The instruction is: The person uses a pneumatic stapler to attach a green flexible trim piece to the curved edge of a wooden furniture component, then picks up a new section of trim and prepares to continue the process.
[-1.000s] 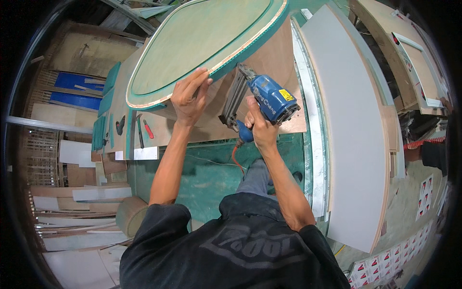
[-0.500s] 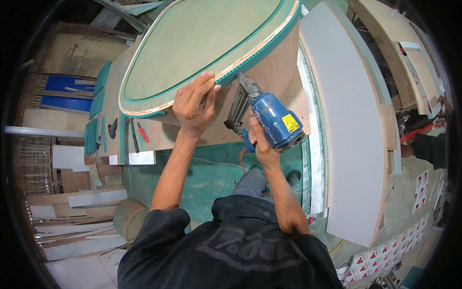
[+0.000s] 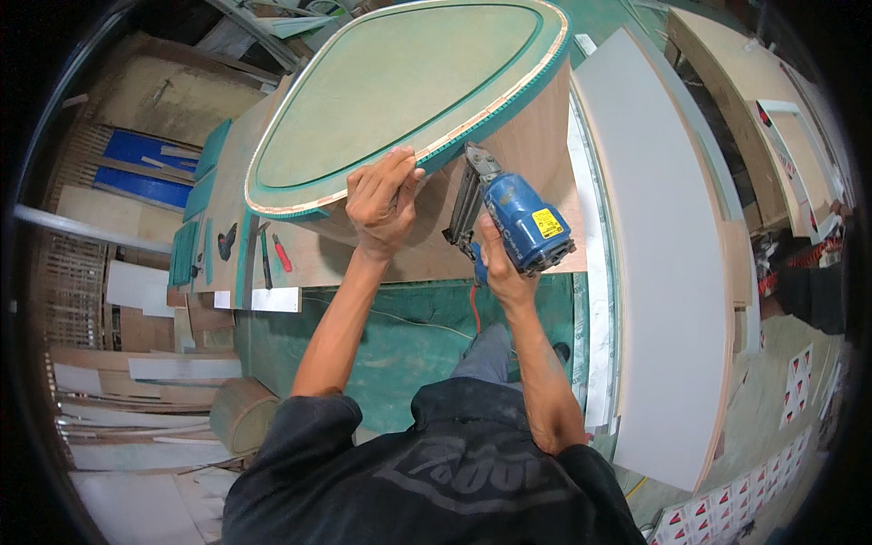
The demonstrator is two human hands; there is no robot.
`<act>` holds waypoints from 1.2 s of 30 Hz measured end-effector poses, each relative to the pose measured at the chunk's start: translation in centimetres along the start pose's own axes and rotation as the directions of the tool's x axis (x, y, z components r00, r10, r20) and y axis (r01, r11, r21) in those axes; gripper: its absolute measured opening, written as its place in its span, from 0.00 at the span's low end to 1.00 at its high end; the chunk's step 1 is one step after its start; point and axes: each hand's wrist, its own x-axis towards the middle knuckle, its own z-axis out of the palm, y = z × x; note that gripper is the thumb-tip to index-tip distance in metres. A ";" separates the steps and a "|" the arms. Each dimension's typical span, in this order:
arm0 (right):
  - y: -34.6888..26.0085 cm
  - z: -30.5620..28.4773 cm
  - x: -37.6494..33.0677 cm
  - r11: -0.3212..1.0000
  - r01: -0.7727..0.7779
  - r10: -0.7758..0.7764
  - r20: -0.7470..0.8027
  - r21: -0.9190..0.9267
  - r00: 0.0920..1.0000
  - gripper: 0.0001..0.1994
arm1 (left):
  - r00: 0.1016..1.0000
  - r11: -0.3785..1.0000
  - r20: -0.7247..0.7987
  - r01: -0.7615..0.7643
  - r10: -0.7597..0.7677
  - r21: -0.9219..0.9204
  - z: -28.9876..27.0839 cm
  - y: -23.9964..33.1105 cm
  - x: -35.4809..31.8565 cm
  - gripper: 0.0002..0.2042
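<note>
My left hand (image 3: 381,200) is closed at the near rim of a rounded pale green panel (image 3: 391,100). Its fingers lie over the edge and grip the notched green strip (image 3: 500,120) that runs along the panel's side. In my right hand (image 3: 509,275) is a blue nail gun (image 3: 522,213) with a yellow label, held by its handle. The gun's nose points up at the strip, right of my left hand; whether it touches cannot be made out. An orange hose (image 3: 475,309) hangs from the handle. The panel sits on a curved wooden body (image 3: 536,136).
On the wooden table (image 3: 363,259) left of the panel lie red-handled pliers (image 3: 282,254), a dark-handled tool (image 3: 265,259) and a dark object. A long curved grey panel (image 3: 663,263) stands at the right. Board offcuts (image 3: 145,400) are stacked lower left. Another person's dark sleeve (image 3: 808,295) shows far right.
The whole view has shifted slightly, so the panel and table appear further right and lower. My hands keep their hold on the strip and the nail gun.
</note>
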 end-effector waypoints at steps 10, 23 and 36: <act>-2.1 0.1 -0.6 0.955 -0.127 0.118 0.049 0.266 0.992 0.15 | 0.997 0.999 0.066 0.035 -0.035 -0.011 -0.8 0.3 0.3 0.09; -2.0 0.2 -0.7 0.988 -0.116 0.111 0.058 0.098 0.992 0.16 | 0.997 0.999 0.062 0.037 -0.036 -0.019 -0.9 0.3 0.2 0.08; -2.9 1.7 -1.6 0.886 -0.202 0.227 -0.011 0.418 0.974 0.10 | 0.984 0.998 0.176 0.032 -0.022 -0.052 -1.6 -0.4 1.3 0.08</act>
